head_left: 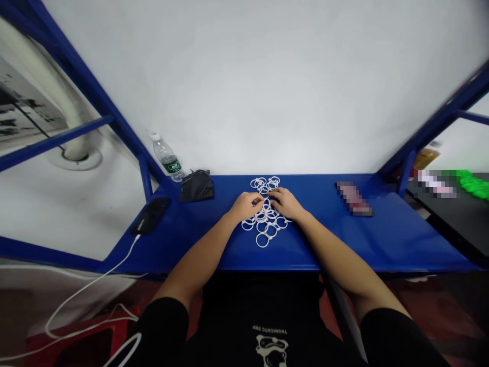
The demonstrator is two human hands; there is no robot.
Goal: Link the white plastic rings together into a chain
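Note:
Many thin white plastic rings (263,240) with small knobs lie in a loose pile on the blue table. My left hand (246,206) is at the left side of the pile, its thumb and fingers curled together at a white ring (266,205). From the right, my right hand (286,204) reaches in with bent fingers, its fingertips at the same spot. The two hands are close together but apart. Their fingers partly hide the rings between them. A smaller cluster of rings (257,182) lies just beyond the fingertips.
At the back left stand a water bottle (168,160) and a black plastic bag (196,186). A black power bank or phone (151,216) with a white cable (91,285) lies left. A pixelated phone-like object (354,199) lies right. Blue frame bars (91,81) flank the table (324,250).

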